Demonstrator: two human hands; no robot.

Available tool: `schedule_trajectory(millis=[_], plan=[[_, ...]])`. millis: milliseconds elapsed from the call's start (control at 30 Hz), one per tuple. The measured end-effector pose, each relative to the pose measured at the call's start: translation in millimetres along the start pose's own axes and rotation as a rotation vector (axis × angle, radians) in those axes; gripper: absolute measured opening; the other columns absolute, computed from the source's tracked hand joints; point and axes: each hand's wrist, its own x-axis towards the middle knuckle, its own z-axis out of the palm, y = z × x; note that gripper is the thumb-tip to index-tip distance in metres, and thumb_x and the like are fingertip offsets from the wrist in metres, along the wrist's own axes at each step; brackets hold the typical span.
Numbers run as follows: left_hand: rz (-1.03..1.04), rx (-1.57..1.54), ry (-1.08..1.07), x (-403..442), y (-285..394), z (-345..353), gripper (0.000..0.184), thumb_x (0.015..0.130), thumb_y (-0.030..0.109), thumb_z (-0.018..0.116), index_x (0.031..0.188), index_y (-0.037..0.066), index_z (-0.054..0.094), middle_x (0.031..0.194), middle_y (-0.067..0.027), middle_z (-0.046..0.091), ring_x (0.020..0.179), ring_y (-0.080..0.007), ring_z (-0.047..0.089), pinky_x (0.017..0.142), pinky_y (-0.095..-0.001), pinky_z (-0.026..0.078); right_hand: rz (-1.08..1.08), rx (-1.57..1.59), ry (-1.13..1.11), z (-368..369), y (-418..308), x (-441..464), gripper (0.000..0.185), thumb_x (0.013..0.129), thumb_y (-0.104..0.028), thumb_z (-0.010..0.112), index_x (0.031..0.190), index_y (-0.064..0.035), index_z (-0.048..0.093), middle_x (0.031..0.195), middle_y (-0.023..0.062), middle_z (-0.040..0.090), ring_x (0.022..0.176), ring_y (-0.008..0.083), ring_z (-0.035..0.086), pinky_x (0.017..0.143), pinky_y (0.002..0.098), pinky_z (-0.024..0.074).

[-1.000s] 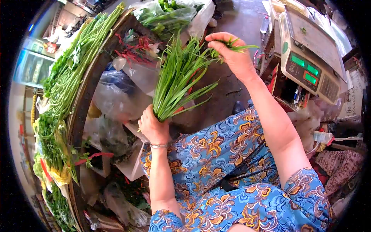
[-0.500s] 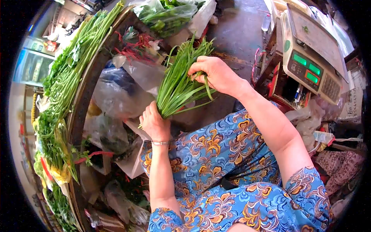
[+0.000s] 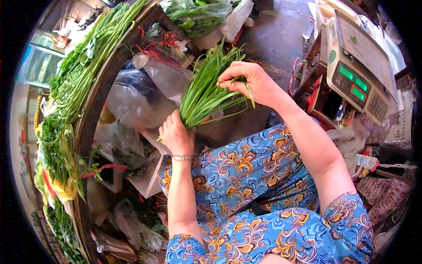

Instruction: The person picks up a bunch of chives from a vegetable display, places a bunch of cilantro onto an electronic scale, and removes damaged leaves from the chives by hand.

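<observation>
A fanned bunch of long, flat green leaves, which look like garlic chives (image 3: 206, 88), is held up in front of my lap. My left hand (image 3: 176, 133) is wrapped round its lower end, and short pale stem ends poke out beside the fingers. At the bunch's right side, my right hand (image 3: 252, 83) is closed in a pinch. A few darker, limp chive leaves are tucked in its fingers, and one strand hangs below the palm. Whether the fingertips still touch the bunch I cannot tell.
Long-stemmed greens (image 3: 103, 57) lie along a curved shelf edge (image 3: 85, 119) at left. Plastic bags (image 3: 132, 94) and red ties (image 3: 165, 48) sit beneath. A bag of green vegetables (image 3: 198, 17) stands at the back. On the right is a lit digital scale (image 3: 358, 66).
My right hand has shifted slightly right and down, away from the leaf tips, with dark leaves showing in it. The left hand keeps its hold on the bunch.
</observation>
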Motion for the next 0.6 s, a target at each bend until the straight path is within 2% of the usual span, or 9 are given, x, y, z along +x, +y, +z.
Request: schedule_trajectory(millis=[67, 133, 200, 367, 433, 467, 600], plan=[[-0.002, 0.005, -0.011, 0, 0, 1, 0.063, 0.064, 0.015, 0.078, 0.120, 0.007, 0.050, 0.104, -0.0106, 0.060, 0.100, -0.0327, 0.057, 0.083, -0.0430, 0.042, 0.024, 0.049, -0.006, 1, -3, 0, 0.013, 0.085, 0.000, 0.065, 0.098, 0.0003, 0.066, 0.089, 0.0049, 0.065, 0.084, 0.0132, 0.062, 0.077, 0.0268, 0.0502], [0.047, 0.007, 0.074, 0, 1, 3, 0.059, 0.059, 0.013, 0.081, 0.111, 0.010, 0.052, 0.098, -0.0085, 0.061, 0.092, -0.0297, 0.058, 0.081, -0.0419, 0.041, 0.048, 0.098, -0.011, 1, -7, -1, 0.011, 0.087, -0.001, 0.064, 0.098, 0.0009, 0.066, 0.090, 0.0050, 0.067, 0.086, 0.0120, 0.062, 0.079, 0.0265, 0.0504], [0.047, 0.018, 0.063, 1, 1, 3, 0.060, 0.059, 0.012, 0.081, 0.111, 0.010, 0.052, 0.098, -0.0083, 0.060, 0.092, -0.0294, 0.058, 0.081, -0.0420, 0.041, 0.146, 0.030, -0.071, 1, -10, -1, 0.011, 0.090, -0.006, 0.063, 0.099, 0.0009, 0.065, 0.090, 0.0075, 0.069, 0.087, 0.0122, 0.063, 0.079, 0.0275, 0.0504], [0.051, 0.067, 0.053, 1, 2, 3, 0.061, 0.057, 0.012, 0.081, 0.110, 0.011, 0.051, 0.097, -0.0076, 0.059, 0.092, -0.0288, 0.057, 0.081, -0.0421, 0.041, 0.187, -0.074, -0.129, 2, -2, -4, 0.019, 0.089, -0.015, 0.066, 0.099, 0.0014, 0.064, 0.085, 0.0090, 0.069, 0.082, 0.0138, 0.064, 0.077, 0.0293, 0.0508], [0.039, 0.062, -0.006, 1, 5, -3, 0.048, 0.070, 0.011, 0.070, 0.115, 0.009, 0.053, 0.100, -0.0104, 0.061, 0.096, -0.0317, 0.058, 0.080, -0.0420, 0.042, 0.150, -0.115, -0.197, 1, -4, -5, 0.026, 0.086, -0.026, 0.068, 0.099, -0.0032, 0.068, 0.088, 0.0169, 0.069, 0.082, 0.0297, 0.067, 0.074, 0.0375, 0.0502], [0.037, 0.062, -0.007, 0, 5, -3, 0.048, 0.070, 0.011, 0.070, 0.115, 0.009, 0.053, 0.100, -0.0104, 0.061, 0.096, -0.0317, 0.058, 0.080, -0.0420, 0.042, 0.172, -0.107, -0.210, 1, 2, -6, 0.030, 0.082, -0.029, 0.072, 0.101, -0.0065, 0.069, 0.092, 0.0162, 0.069, 0.086, 0.0316, 0.067, 0.076, 0.0385, 0.0509], [0.046, 0.052, -0.015, 0, 5, 0, 0.045, 0.072, 0.012, 0.069, 0.114, 0.009, 0.054, 0.100, -0.0100, 0.061, 0.095, -0.0312, 0.058, 0.080, -0.0418, 0.042, 0.186, -0.098, -0.116, 11, 15, -9, 0.029, 0.080, -0.029, 0.073, 0.101, -0.0090, 0.070, 0.095, 0.0146, 0.069, 0.088, 0.0323, 0.066, 0.078, 0.0397, 0.0514]])
